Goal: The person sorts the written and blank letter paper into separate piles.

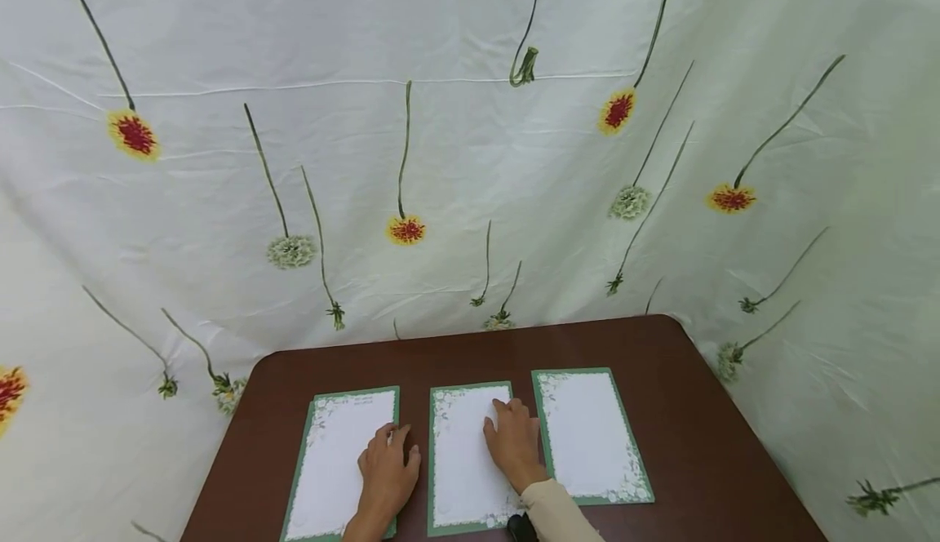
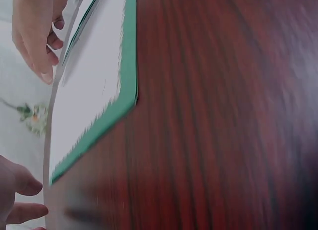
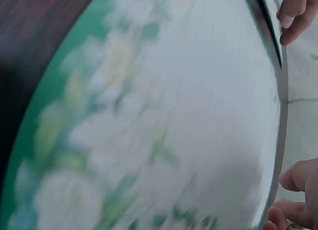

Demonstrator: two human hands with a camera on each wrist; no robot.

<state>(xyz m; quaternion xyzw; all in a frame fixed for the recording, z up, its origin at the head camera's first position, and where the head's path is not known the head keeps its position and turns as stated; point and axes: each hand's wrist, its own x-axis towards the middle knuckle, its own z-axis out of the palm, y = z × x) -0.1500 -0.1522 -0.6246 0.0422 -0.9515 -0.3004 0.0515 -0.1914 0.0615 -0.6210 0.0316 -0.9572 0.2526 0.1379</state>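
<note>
Three white sheets with green borders and pale flower print lie in a row: a left sheet (image 1: 341,444), a middle sheet (image 1: 463,452) and a right sheet (image 1: 591,436). A second green edge peeks from under the left sheet. Over the left sheet's right edge is my left hand (image 1: 387,468), fingers loosely bent, holding nothing visible. My right hand (image 1: 514,442) is over the middle sheet's right side, fingers spread and relaxed. In the right wrist view the middle sheet (image 3: 213,91) fills much of the picture, blurred. Whether the fingertips touch the paper, I cannot tell.
The sheets lie on a dark brown table (image 1: 705,444) with rounded far corners. Behind and beside it hangs a white cloth (image 1: 470,166) printed with long-stemmed flowers. A black band (image 1: 523,527) shows at the right wrist, by a beige sleeve (image 1: 561,513).
</note>
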